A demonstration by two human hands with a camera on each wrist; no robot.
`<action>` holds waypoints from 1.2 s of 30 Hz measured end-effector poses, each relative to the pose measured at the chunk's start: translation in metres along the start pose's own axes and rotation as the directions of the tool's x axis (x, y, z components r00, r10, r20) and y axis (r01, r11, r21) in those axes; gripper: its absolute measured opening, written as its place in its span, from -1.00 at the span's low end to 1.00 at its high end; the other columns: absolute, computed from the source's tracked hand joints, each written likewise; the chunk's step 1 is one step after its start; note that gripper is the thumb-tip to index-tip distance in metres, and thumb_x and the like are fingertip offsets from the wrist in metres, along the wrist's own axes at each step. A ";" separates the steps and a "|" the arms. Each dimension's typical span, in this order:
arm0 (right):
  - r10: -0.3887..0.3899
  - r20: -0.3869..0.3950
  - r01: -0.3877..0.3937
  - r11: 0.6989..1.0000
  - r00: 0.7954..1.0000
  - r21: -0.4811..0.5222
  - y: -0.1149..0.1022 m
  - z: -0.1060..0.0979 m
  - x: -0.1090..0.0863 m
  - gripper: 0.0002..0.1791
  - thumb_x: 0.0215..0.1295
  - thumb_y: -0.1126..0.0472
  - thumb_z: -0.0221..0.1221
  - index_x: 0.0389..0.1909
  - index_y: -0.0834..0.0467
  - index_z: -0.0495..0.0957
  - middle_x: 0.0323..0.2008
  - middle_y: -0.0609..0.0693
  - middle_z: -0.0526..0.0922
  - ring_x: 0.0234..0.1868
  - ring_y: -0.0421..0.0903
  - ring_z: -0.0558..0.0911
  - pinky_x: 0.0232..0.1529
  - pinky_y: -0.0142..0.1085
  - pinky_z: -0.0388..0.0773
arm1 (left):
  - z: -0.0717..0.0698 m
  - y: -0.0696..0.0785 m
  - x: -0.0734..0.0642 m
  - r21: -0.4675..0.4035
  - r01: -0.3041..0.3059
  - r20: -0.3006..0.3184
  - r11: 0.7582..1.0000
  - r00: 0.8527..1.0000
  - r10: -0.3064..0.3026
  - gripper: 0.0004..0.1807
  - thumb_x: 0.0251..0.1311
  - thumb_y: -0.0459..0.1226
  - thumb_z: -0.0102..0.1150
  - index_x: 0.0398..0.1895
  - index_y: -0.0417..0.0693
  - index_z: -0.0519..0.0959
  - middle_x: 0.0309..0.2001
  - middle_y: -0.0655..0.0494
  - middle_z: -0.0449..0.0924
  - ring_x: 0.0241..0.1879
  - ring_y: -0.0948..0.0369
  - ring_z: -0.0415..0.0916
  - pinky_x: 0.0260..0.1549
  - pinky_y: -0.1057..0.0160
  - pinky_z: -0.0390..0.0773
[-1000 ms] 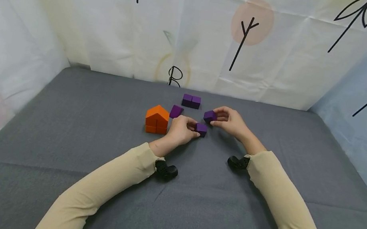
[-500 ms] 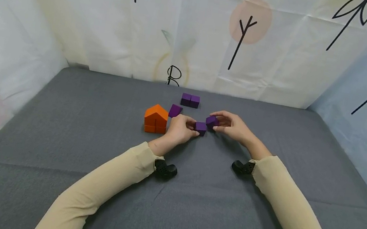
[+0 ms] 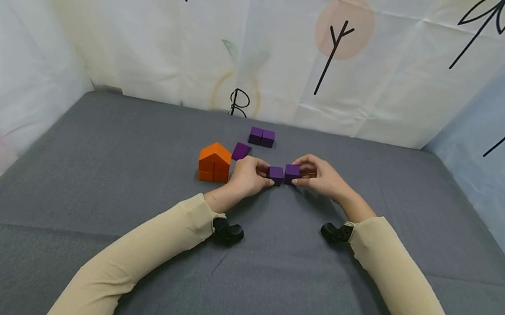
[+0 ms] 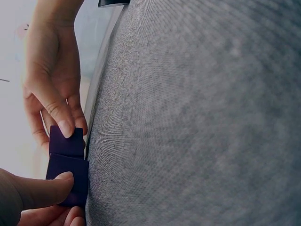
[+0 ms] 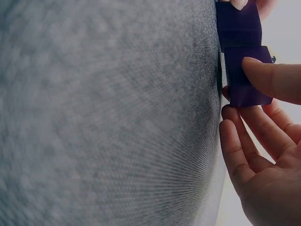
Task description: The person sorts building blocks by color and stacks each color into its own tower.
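Observation:
In the head view, my left hand (image 3: 249, 175) holds a purple cube (image 3: 276, 176) that sits on the grey cloth. My right hand (image 3: 324, 179) pinches a second purple cube (image 3: 292, 175) by thumb and fingers, just to the right of the first. From the left wrist, the thumb lies on the near face of the left cube (image 4: 77, 188), and the right cube (image 4: 63, 141) appears against its side. The right wrist view has the right thumb on its cube (image 5: 251, 94), which looks slightly raised off the cloth.
An orange house-shaped stack of blocks (image 3: 214, 163) stands left of my left hand. Behind that hand lies a purple slant-sided block (image 3: 240, 151). Farther back, two purple cubes (image 3: 262, 137) sit side by side. A printed cloth wall (image 3: 276, 72) bounds the grey-covered table (image 3: 279, 296).
My right hand has moved slightly right and down, turning its purple cube from tilted to level and bringing it beside the left one. My left hand has kept its place and its hold.

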State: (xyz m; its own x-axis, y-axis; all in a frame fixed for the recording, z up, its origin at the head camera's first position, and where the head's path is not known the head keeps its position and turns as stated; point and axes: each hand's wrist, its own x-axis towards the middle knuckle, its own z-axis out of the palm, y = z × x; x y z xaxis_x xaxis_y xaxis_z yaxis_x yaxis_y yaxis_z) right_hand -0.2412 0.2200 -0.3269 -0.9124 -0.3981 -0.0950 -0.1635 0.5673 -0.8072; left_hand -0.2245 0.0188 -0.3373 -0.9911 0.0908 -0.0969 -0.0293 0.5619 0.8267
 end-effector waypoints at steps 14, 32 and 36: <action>0.004 0.006 -0.004 0.999 1.000 -0.049 -0.001 0.000 0.000 -0.58 0.18 0.31 0.29 0.06 0.31 0.48 0.02 0.29 0.56 0.04 0.14 0.57 0.12 -0.01 0.46 | 0.000 0.000 0.001 -0.008 -0.004 0.005 1.000 1.000 0.004 -0.64 0.07 -0.34 0.38 -0.01 -0.16 0.65 -0.14 -0.06 0.70 -0.14 0.11 0.61 -0.05 0.17 0.57; 0.015 0.025 -0.014 0.999 1.000 -0.038 -0.005 0.002 0.000 -0.59 0.17 0.30 0.31 0.05 0.25 0.49 0.01 0.23 0.57 0.04 0.11 0.57 0.10 -0.03 0.48 | 0.001 0.000 0.000 -0.012 -0.004 0.005 1.000 1.000 0.004 -0.65 0.09 -0.34 0.36 0.00 -0.15 0.65 -0.13 -0.05 0.69 -0.12 0.12 0.61 -0.05 0.17 0.57; 0.011 0.027 -0.010 0.999 1.000 -0.040 -0.006 0.003 0.000 -0.58 0.17 0.29 0.31 0.05 0.26 0.49 0.02 0.24 0.57 0.04 0.11 0.56 0.08 -0.03 0.48 | 0.001 0.000 0.000 -0.009 -0.004 0.007 1.000 1.000 0.004 -0.64 0.10 -0.34 0.36 0.00 -0.16 0.64 -0.12 -0.05 0.69 -0.12 0.12 0.61 -0.04 0.17 0.56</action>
State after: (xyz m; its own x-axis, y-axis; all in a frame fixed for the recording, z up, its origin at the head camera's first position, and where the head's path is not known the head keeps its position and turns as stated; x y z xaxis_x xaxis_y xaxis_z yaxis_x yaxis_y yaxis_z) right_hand -0.2391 0.2150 -0.3238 -0.9037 -0.4111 -0.1200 -0.1690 0.5999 -0.7820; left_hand -0.2245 0.0193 -0.3382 -0.9904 0.0989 -0.0969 -0.0261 0.5541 0.8320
